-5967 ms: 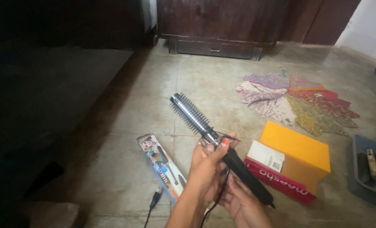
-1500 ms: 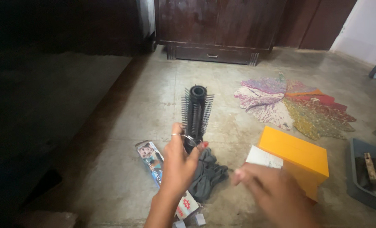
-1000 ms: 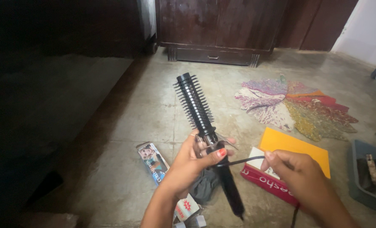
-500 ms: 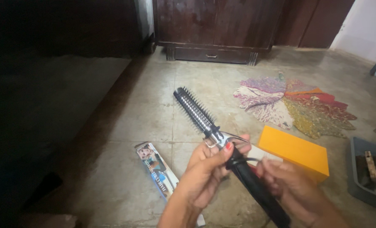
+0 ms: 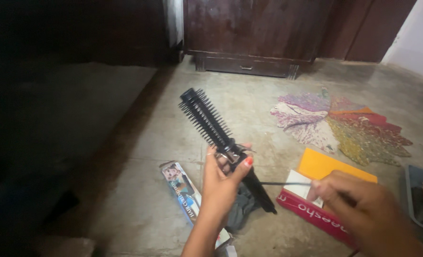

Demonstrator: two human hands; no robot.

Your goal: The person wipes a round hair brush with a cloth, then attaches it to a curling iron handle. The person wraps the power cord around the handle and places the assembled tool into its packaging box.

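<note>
Brush (image 5: 211,123) is raised over the floor (image 5: 140,157), bristled barrel slanting toward 11 o'clock, black handle running down toward 5 o'clock. Left hand (image 5: 221,183) grips it at the metal collar between barrel and handle, fingers (image 5: 242,166) clenched round it, thumb at the right side. Right hand (image 5: 363,209), at 3 o'clock from the handle, pinches a thin black cord (image 5: 282,183) that leads back to the handle's end. Below the left wrist a long printed box (image 5: 183,188) lies on the floor, a dark cloth (image 5: 242,212) just beside it. Under the right hand sits a red and yellow box (image 5: 325,166); a patchwork mat (image 5: 344,121) lies at 1 o'clock
</note>
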